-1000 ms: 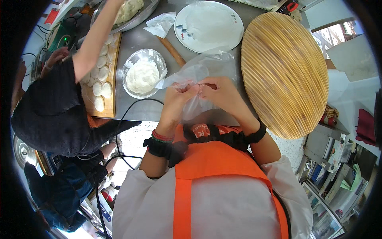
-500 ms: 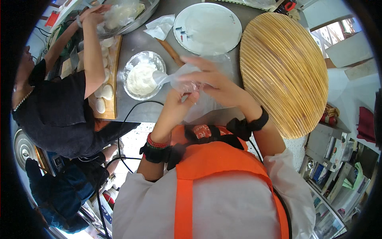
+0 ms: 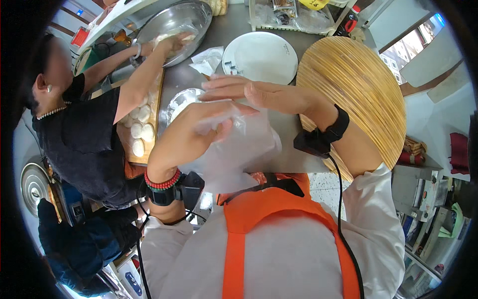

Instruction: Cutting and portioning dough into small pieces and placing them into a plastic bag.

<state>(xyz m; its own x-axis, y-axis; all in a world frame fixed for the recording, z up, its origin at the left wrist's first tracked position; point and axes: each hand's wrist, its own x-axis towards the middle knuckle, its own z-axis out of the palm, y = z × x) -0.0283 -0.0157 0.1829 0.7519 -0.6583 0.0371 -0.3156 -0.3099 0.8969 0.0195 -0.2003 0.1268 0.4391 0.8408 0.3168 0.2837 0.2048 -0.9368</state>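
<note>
A sheet of thin translucent plastic (image 3: 244, 144), a bag or a glove I cannot tell, hangs below my hands above the table's near edge. My left hand (image 3: 191, 132) is curled with some of the plastic over and between its fingers. Just above and right of it, my right hand (image 3: 271, 95) has its fingers stretched out to the left, slightly blurred, with nothing visible in it. Behind my left hand, the clear bowl (image 3: 181, 102) of white flour is mostly covered.
A white plate (image 3: 261, 57) lies beyond my hands, a crumpled white paper (image 3: 207, 61) beside it. The round slatted bamboo tray (image 3: 351, 94) is at right. At left, a co-worker (image 3: 79, 134) reaches into a metal basin (image 3: 196, 30); several dough rounds (image 3: 138, 147) lie on a wooden board (image 3: 158, 107).
Both my hands have come up nearer the head; the right one has straightened out from the left. The plastic now hangs down full length. The co-worker's hands have gone deeper into the basin.
</note>
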